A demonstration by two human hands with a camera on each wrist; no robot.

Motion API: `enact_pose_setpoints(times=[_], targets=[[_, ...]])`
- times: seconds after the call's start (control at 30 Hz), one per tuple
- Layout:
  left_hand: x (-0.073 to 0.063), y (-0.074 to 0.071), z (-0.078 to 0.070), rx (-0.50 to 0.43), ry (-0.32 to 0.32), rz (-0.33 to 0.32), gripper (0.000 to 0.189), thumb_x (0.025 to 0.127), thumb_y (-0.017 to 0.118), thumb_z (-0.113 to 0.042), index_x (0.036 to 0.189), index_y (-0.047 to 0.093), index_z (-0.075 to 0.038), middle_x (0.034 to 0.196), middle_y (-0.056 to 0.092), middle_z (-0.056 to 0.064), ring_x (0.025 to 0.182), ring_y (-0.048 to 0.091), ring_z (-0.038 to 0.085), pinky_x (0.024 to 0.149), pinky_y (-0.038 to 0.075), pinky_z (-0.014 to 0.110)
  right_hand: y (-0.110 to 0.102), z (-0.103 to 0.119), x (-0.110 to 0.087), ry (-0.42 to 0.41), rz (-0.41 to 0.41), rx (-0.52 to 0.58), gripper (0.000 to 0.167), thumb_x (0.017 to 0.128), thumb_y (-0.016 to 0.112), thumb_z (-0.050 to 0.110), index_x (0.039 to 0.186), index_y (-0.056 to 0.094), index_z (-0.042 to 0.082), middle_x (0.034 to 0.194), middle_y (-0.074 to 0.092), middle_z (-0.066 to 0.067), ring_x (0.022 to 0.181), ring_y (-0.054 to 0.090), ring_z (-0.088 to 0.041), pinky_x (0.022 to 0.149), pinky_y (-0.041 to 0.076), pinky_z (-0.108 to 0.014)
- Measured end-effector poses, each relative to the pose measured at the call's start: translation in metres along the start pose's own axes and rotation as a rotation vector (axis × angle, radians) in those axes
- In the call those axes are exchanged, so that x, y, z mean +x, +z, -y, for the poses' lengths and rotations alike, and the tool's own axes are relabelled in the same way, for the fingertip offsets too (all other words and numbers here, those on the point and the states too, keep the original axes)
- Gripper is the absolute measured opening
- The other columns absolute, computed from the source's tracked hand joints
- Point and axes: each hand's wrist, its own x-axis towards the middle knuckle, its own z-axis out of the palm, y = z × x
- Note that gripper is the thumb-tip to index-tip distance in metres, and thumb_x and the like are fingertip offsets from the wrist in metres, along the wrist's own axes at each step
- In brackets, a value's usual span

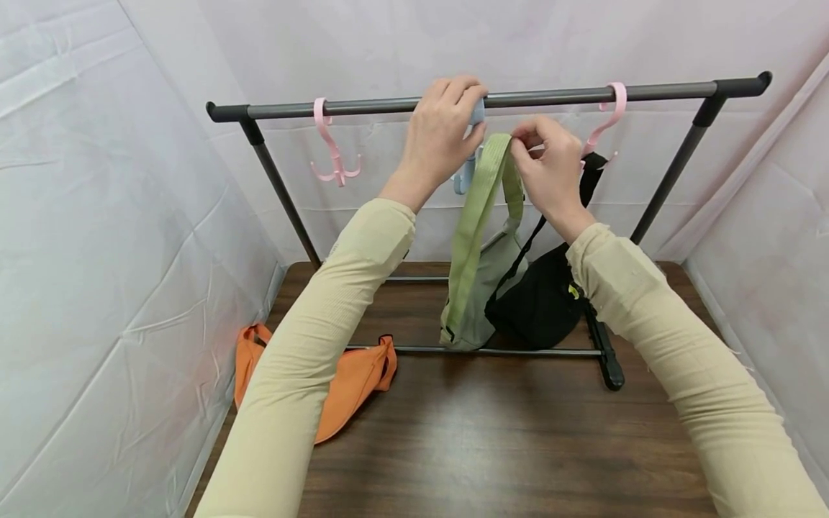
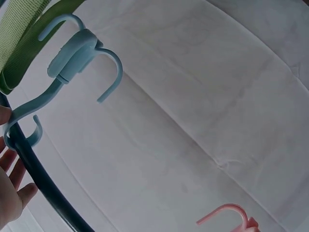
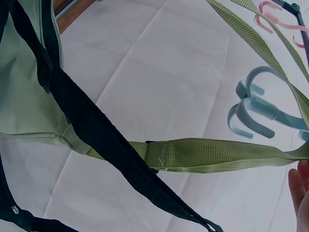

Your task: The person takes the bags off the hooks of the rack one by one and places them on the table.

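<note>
My left hand (image 1: 440,129) is at the top rail, fingers bent over it, holding the upper curve of a light blue hook hanger (image 2: 75,55). Prongs of this hanger point downward beside the rail, and in the head view my hand hides part of it. Between the thumb and fingers of my right hand (image 1: 550,162) is the top of a light green strap (image 1: 476,216), just right of the blue hanger. From that strap hangs a pale grey-green bag (image 1: 488,295). In the right wrist view the strap (image 3: 217,154) stretches from the bag to my fingertips.
A black bag (image 1: 540,302) hangs by its strap from the right pink hook hanger (image 1: 612,119). Another pink hook hanger (image 1: 333,147) is on the rail (image 1: 537,98) at left. An orange bag (image 1: 352,388) lies at lower left, partly behind my sleeve, on the brown wooden surface (image 1: 492,439).
</note>
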Motion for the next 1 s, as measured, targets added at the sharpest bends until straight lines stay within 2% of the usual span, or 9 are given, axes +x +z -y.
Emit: enact_pose_setpoints(times=[0.27,0.33,0.47,0.57,0.73,0.8,0.9,1.0], targets=[[-0.004,-0.004,-0.005,-0.006,0.021,-0.031,0.030,0.087,0.052,-0.014,0.114,0.059,-0.004,0.119,0.056,0.008,0.112,0.048,0.023,0.099,0.033,0.024,-0.002,0.004,-0.006,-0.008,-0.015,0.013,0.010,0.082,0.056,-0.001,0.082,0.065,-0.004,0.077,0.064,-0.010,0.068,0.057,-0.010,0.061,0.044,-0.009],[-0.009,-0.005,-0.006,-0.027,0.026,-0.047,0.030,0.087,0.052,-0.014,0.114,0.060,-0.003,0.118,0.056,0.009,0.111,0.048,0.023,0.098,0.034,0.024,-0.003,0.004,-0.006,-0.045,-0.026,0.017,0.009,0.081,0.056,-0.002,0.081,0.065,-0.005,0.076,0.064,-0.012,0.067,0.058,-0.012,0.061,0.044,-0.008],[-0.025,-0.004,-0.007,-0.060,0.054,-0.075,0.028,0.088,0.054,-0.016,0.111,0.061,-0.002,0.116,0.057,0.010,0.109,0.049,0.024,0.098,0.035,0.025,-0.007,0.004,-0.005,-0.172,-0.035,0.002,0.009,0.081,0.055,-0.003,0.079,0.063,-0.007,0.074,0.063,-0.014,0.065,0.059,-0.017,0.061,0.044,-0.007],[-0.041,-0.001,-0.008,-0.073,0.103,-0.107,0.027,0.087,0.055,-0.016,0.108,0.062,-0.001,0.112,0.059,0.012,0.104,0.052,0.025,0.098,0.036,0.028,-0.011,0.004,-0.002,-0.242,-0.035,-0.033,0.010,0.082,0.055,-0.002,0.079,0.063,-0.007,0.074,0.063,-0.016,0.065,0.060,-0.019,0.062,0.043,-0.006],[-0.073,0.006,-0.010,-0.100,0.202,-0.209,0.024,0.083,0.057,-0.014,0.103,0.063,0.001,0.104,0.061,0.013,0.096,0.056,0.026,0.101,0.035,0.036,-0.016,0.005,0.002,-0.265,-0.036,-0.056,0.012,0.083,0.053,-0.001,0.080,0.063,-0.008,0.074,0.063,-0.017,0.065,0.060,-0.021,0.062,0.043,-0.005],[-0.088,0.009,-0.012,-0.132,0.219,-0.242,0.025,0.081,0.060,-0.014,0.102,0.063,0.001,0.102,0.062,0.014,0.095,0.057,0.026,0.101,0.035,0.039,-0.017,0.006,0.003,-0.255,-0.042,-0.043,0.012,0.082,0.053,-0.002,0.080,0.063,-0.008,0.074,0.062,-0.017,0.065,0.059,-0.019,0.062,0.043,-0.006],[-0.116,0.015,-0.017,-0.192,0.206,-0.251,0.031,0.079,0.062,-0.019,0.102,0.062,0.001,0.102,0.061,0.014,0.094,0.058,0.026,0.101,0.035,0.042,-0.019,0.010,0.005,-0.234,-0.056,-0.028,0.010,0.081,0.053,-0.004,0.079,0.063,-0.008,0.074,0.063,-0.016,0.065,0.058,-0.015,0.062,0.044,-0.007],[-0.147,0.024,-0.024,-0.243,0.142,-0.230,0.035,0.081,0.061,-0.027,0.103,0.061,0.001,0.102,0.061,0.013,0.094,0.058,0.026,0.100,0.035,0.042,-0.021,0.014,0.005,-0.196,-0.074,-0.020,0.010,0.081,0.054,-0.005,0.079,0.064,-0.008,0.074,0.064,-0.014,0.065,0.057,-0.012,0.062,0.044,-0.007]])
